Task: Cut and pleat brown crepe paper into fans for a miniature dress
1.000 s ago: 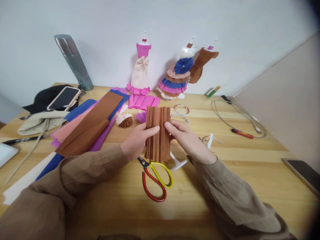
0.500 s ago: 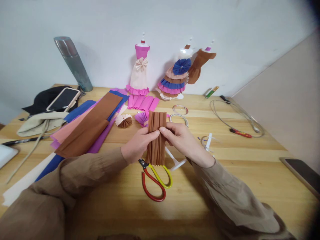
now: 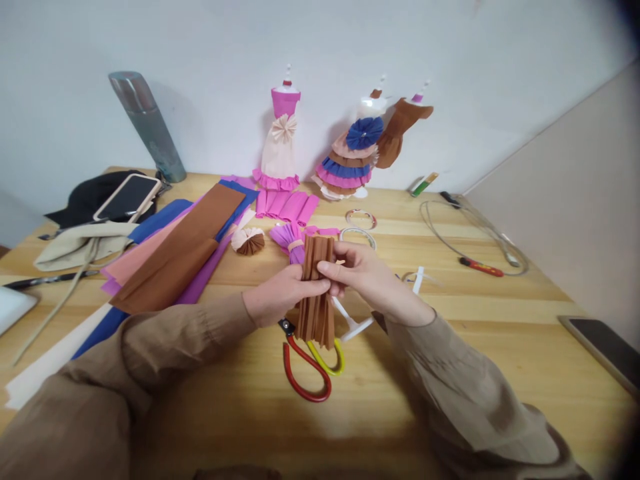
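1. One camera, worn on the person's head, looks forward and down over the wooden table point(image 3: 500, 320) toward the white wall point(image 3: 200, 60).
2. It's close in: left hand point(image 3: 273, 300) and right hand point(image 3: 367, 277) sit mid-frame, with the sleeves point(image 3: 190, 333) entering from below.

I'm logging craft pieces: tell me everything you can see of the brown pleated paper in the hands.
The brown pleated paper looks like crepe paper, folded into narrow lengthwise pleats and gathered into a tight strip. It is held roughly upright above the wooden table, pinched near its middle by the left hand and right hand; its lower end flares slightly over the scissors.
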Tool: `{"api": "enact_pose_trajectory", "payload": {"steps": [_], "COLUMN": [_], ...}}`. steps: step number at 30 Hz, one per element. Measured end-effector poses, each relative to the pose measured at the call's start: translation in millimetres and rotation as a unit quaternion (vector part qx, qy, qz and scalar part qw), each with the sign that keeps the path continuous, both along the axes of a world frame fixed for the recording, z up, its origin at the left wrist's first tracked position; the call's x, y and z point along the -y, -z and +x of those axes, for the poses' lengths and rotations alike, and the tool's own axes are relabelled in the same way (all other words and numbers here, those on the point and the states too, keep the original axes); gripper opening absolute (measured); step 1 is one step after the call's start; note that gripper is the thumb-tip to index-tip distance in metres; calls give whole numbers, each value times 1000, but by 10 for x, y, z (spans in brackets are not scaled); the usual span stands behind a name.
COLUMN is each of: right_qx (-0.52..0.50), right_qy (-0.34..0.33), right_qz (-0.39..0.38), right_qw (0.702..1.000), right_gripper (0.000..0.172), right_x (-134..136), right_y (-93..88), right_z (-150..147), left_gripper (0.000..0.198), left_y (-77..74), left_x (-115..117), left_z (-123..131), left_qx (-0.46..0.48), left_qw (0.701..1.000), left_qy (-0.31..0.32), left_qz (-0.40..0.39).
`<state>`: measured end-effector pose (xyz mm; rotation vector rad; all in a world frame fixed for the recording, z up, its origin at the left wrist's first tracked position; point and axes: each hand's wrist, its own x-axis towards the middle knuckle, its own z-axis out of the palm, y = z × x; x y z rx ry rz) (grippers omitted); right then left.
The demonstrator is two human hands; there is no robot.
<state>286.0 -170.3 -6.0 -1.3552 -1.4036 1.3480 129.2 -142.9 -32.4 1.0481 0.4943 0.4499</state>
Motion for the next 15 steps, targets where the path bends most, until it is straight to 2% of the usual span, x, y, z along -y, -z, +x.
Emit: {"api": "enact_pose_trajectory", "payload": {"steps": [6,11,15], "right_qx": [-65,-99,-103], "right_qy": [-25,-39,-56], "right_qz": [-21,-54,-36], "right_qw": [997,993,992], "right_gripper": [29,37,37], "right_x": [-5,-5,-27], "right_y": [2,27,92], "right_z": [23,19,61], "left_gripper": [31,25,29], "left_y": [-43,-35,-12], "left_x": [10,23,34], "left_z": [-54,-65,-53], "left_qx": [-53,-41,-21], "left_qw": [990,986,984], "left_qy": [87,118,130], "left_qz": [-97,-115,-122]}}
